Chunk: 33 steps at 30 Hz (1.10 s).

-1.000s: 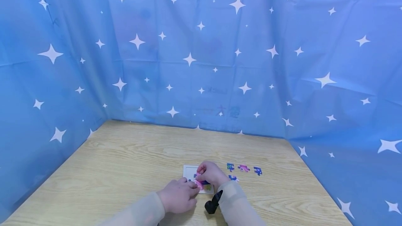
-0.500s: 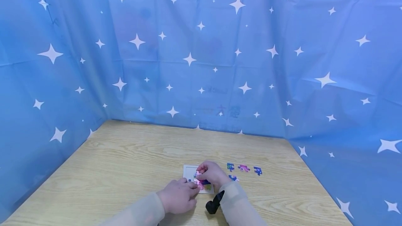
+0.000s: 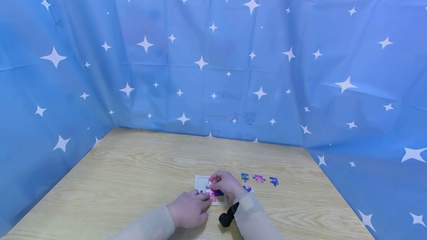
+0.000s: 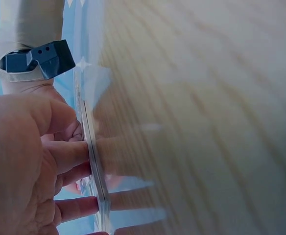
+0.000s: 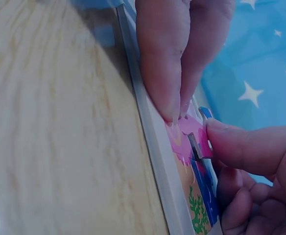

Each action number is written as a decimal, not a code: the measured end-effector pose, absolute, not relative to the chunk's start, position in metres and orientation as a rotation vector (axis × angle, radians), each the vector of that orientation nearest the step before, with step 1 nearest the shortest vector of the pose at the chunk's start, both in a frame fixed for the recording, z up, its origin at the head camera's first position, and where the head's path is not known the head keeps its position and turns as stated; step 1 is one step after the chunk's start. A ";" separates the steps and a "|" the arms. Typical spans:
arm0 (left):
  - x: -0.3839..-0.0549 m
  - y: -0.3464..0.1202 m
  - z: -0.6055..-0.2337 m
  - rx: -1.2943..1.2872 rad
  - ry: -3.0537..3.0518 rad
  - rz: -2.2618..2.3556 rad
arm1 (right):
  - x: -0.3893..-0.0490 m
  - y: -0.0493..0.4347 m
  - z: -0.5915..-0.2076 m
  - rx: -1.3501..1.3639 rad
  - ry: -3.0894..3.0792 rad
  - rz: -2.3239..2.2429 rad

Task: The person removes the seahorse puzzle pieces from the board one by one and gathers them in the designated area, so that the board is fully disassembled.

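Note:
A white-framed jigsaw puzzle board point(image 3: 200, 181), partly filled, lies on the table under both hands. My left hand point(image 3: 190, 208) reaches in from the left, its extended fingertips pressing on the board's near part, over pink pieces. In the right wrist view, those left fingertips point(image 5: 170, 105) touch a pink area beside the frame. My right hand point(image 3: 227, 184) pinches a pink puzzle piece point(image 5: 200, 139) between thumb and finger, tilted with one edge raised above the assembled pieces. Green plant and dark blue artwork shows beside it. The right hand hides part of the board.
Loose pieces lie on the wooden table point(image 3: 150, 173) to the right of the board: a blue-green piece point(image 3: 245, 177), a pink piece with an eye point(image 3: 258, 178), a blue piece point(image 3: 274, 181) and another blue piece point(image 3: 248, 189). A starry blue curtain point(image 3: 213, 55) encloses the table.
The pink piece in my right hand has turned and shifted slightly on the board. The right wrist has moved a little to the right; my left hand stays put.

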<state>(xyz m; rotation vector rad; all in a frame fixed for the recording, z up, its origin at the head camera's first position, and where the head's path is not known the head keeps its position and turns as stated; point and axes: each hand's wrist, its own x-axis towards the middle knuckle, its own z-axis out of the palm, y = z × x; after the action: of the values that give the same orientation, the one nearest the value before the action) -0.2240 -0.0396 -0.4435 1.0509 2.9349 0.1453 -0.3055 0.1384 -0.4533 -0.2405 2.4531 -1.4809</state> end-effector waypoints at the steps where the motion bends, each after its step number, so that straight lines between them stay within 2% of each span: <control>1: -0.224 -0.040 -0.444 1.053 2.936 0.147 | -0.306 0.139 -0.453 -0.241 2.456 -1.477; 33: -0.221 -0.040 -0.436 1.004 2.909 0.171 | -0.308 0.147 -0.454 -0.293 2.416 -1.522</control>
<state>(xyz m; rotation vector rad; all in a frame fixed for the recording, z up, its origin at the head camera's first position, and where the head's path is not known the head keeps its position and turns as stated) -0.2207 -0.0398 -0.4359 1.0035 2.9089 0.1709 -0.3085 0.1473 -0.4540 -0.2928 2.4163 -1.5221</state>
